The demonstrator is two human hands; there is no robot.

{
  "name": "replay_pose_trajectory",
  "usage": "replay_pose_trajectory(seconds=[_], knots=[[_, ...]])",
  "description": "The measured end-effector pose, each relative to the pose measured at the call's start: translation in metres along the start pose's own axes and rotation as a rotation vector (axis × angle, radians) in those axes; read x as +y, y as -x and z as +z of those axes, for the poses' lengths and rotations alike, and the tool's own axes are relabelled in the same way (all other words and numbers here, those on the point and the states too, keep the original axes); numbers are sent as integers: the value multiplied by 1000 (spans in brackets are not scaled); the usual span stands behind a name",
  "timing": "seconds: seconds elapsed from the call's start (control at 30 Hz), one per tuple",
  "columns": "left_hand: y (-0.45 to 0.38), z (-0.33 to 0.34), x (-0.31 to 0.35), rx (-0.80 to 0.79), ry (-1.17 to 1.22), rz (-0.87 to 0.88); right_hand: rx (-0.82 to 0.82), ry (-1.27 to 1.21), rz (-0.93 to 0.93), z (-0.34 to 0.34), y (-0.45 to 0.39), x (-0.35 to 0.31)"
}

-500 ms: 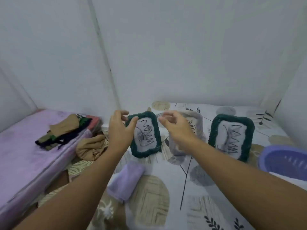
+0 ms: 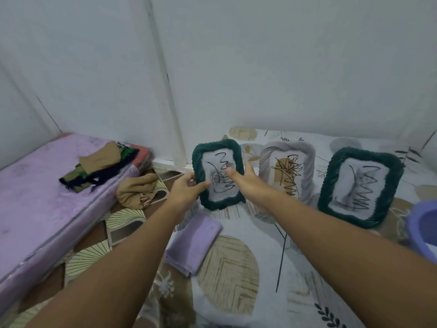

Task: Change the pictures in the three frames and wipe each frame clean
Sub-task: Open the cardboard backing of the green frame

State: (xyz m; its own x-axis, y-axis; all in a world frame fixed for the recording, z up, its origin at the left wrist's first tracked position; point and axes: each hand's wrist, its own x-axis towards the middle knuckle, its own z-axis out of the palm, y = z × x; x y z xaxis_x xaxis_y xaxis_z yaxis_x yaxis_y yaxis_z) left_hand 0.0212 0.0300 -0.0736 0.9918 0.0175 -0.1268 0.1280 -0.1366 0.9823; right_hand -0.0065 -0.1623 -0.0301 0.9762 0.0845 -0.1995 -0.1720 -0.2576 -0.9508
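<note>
Three picture frames stand in a row on the patterned sheet, each with black scribbles over its picture. The left dark green frame (image 2: 218, 174) shows a grey rose picture. My left hand (image 2: 186, 188) grips its left edge, thumb on the front. My right hand (image 2: 243, 178) holds its right edge, thumb lying on the glass. A grey frame (image 2: 287, 171) stands in the middle, partly behind my right hand. A second dark green frame (image 2: 359, 185) stands at the right, untouched. A folded lilac cloth (image 2: 192, 242) lies in front of the left frame.
A purple mattress (image 2: 35, 197) lies at the left with folded clothes (image 2: 101, 166) on it. A tan garment (image 2: 137, 190) sits on the floor beside it. A blue-violet plastic basin (image 2: 423, 226) is at the right edge. White walls close in behind the frames.
Both hands have closed in on the left green frame: the right hand moved from in front of the grey frame onto the green frame's right edge. The view has shifted closer.
</note>
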Motion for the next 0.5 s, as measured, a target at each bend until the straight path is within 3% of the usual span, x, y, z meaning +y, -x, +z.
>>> replay_pose_trajectory(seconds=[0.17,0.5], knots=[[6,-4,-3,-71,46,-13,45,15,54,-6,-14,17],[51,-14,16,-230,90,48,70,-317,-19,-17,30,40]])
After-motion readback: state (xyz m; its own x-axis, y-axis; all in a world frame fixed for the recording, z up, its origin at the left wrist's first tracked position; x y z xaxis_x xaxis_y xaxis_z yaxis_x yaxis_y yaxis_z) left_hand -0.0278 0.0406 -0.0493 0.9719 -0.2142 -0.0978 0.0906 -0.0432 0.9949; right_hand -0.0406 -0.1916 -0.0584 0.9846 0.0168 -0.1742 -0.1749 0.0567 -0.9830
